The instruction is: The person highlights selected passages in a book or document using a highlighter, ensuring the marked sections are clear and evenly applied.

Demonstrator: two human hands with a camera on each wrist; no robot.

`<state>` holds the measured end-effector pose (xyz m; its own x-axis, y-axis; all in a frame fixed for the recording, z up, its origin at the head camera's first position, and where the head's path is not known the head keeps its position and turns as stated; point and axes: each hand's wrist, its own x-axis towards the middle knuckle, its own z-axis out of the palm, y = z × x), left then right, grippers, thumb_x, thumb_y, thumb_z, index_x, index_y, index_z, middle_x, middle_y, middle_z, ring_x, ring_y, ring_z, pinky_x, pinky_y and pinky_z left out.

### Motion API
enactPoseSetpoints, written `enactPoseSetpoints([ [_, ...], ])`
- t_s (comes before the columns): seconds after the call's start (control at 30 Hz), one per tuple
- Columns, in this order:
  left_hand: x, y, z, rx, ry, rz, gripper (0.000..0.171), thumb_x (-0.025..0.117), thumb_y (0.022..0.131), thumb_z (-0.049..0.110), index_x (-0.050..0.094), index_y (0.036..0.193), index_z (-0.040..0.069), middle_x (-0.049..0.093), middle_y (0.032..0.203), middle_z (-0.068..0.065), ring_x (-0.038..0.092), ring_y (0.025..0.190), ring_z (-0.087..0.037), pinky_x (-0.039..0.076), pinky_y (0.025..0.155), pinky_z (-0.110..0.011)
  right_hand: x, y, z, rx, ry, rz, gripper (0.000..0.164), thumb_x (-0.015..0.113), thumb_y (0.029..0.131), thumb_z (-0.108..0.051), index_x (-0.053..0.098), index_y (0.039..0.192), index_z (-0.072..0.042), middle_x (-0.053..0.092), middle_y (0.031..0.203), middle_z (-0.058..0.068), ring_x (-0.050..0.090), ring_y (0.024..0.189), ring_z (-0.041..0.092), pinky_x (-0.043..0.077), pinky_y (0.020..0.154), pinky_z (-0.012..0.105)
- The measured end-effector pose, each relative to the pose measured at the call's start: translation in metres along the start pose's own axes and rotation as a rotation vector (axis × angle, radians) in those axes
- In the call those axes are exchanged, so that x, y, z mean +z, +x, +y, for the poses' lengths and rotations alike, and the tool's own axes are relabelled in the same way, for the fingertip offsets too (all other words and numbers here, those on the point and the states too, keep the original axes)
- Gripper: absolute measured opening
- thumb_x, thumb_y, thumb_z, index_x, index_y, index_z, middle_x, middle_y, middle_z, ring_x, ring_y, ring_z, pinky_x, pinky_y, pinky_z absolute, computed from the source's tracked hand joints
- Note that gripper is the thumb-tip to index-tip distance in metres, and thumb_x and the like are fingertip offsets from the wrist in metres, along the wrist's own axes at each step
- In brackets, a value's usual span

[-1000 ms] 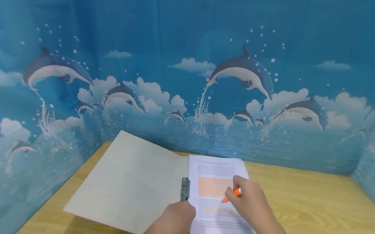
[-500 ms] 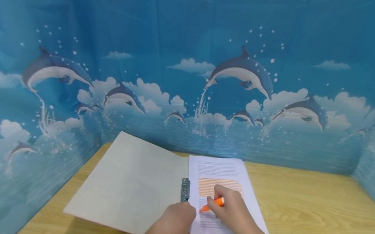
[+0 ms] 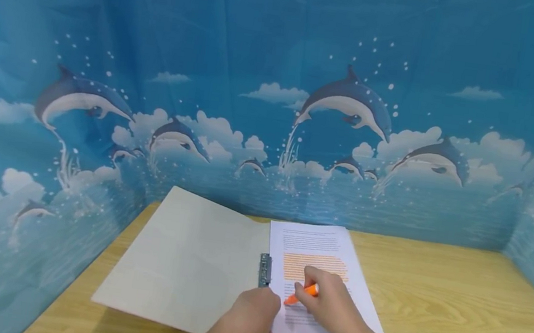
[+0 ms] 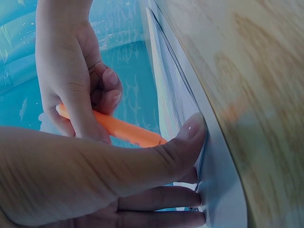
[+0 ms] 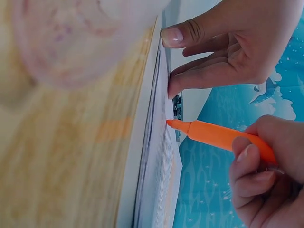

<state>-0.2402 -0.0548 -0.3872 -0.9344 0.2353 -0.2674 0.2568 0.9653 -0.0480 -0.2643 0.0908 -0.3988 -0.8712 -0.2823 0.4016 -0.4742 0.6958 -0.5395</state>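
An orange highlighter (image 3: 294, 298) is pinched in my right hand (image 3: 332, 307), its tip at the left end of a text line on the printed page (image 3: 310, 240). In the right wrist view, the highlighter (image 5: 213, 135) slants so that its orange tip meets the paper. My left hand (image 3: 247, 313) rests by the page's lower left edge. The right wrist view has that left hand's (image 5: 232, 52) thumb and extended fingers touching the paper. Above the pen, a block of lines is marked orange. My right hand hides some of the text below it.
The sheets lie in an opened pale folder (image 3: 188, 263) with a metal clip (image 3: 265, 269) at its spine. The folder's cover spreads to the left over the wooden table (image 3: 456, 309). Behind the table hangs a blue curtain (image 3: 264, 36) printed with dolphins.
My right hand has carried the highlighter left and down over the page, from mid-line to the left margin. It barely moves over the last half second. My left hand stays in place.
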Motion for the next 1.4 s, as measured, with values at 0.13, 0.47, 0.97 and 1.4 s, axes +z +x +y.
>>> enactPoseSetpoints([
  [0.13, 0.000, 0.000, 0.000, -0.008, -0.013, -0.008, 0.040, 0.081, 0.063, 0.031, 0.069, 0.093, 0.009, 0.062, 0.073, -0.002, 0.051, 0.062, -0.014, 0.052, 0.064, -0.026, 0.000, -0.001, 0.000, 0.010, 0.002, -0.002, 0.031, 0.066, 0.073, -0.009, 0.039, 0.059, -0.016, 0.047, 0.053, -0.009, 0.042, 0.043, 0.000, 0.034, 0.038, 0.018],
  [0.47, 0.002, 0.003, 0.001, -0.026, 0.001, -0.020, 0.040, 0.081, 0.061, 0.032, 0.069, 0.091, 0.008, 0.061, 0.070, -0.002, 0.052, 0.060, -0.015, 0.050, 0.061, -0.026, -0.003, -0.001, -0.001, 0.043, -0.022, 0.007, 0.029, 0.062, 0.067, -0.004, 0.037, 0.057, -0.014, 0.044, 0.049, -0.009, 0.040, 0.039, 0.000, 0.030, 0.037, 0.017],
  [0.97, -0.001, -0.002, 0.004, -0.074, -0.045, -0.036, 0.039, 0.081, 0.062, 0.030, 0.069, 0.091, 0.008, 0.062, 0.070, -0.004, 0.053, 0.060, -0.016, 0.051, 0.061, -0.027, -0.013, 0.000, 0.002, 0.083, -0.084, 0.022, 0.031, 0.062, 0.066, -0.004, 0.035, 0.055, -0.013, 0.031, 0.048, -0.008, 0.028, 0.044, 0.004, 0.022, 0.041, 0.020],
  [1.4, 0.000, -0.002, 0.004, -0.080, -0.042, -0.017, 0.038, 0.081, 0.061, 0.029, 0.068, 0.090, 0.008, 0.065, 0.073, -0.004, 0.053, 0.060, -0.015, 0.052, 0.062, -0.026, -0.026, 0.002, 0.010, 0.140, -0.119, -0.024, 0.034, 0.064, 0.067, -0.004, 0.034, 0.055, -0.013, 0.028, 0.051, -0.006, 0.026, 0.046, 0.008, 0.022, 0.044, 0.023],
])
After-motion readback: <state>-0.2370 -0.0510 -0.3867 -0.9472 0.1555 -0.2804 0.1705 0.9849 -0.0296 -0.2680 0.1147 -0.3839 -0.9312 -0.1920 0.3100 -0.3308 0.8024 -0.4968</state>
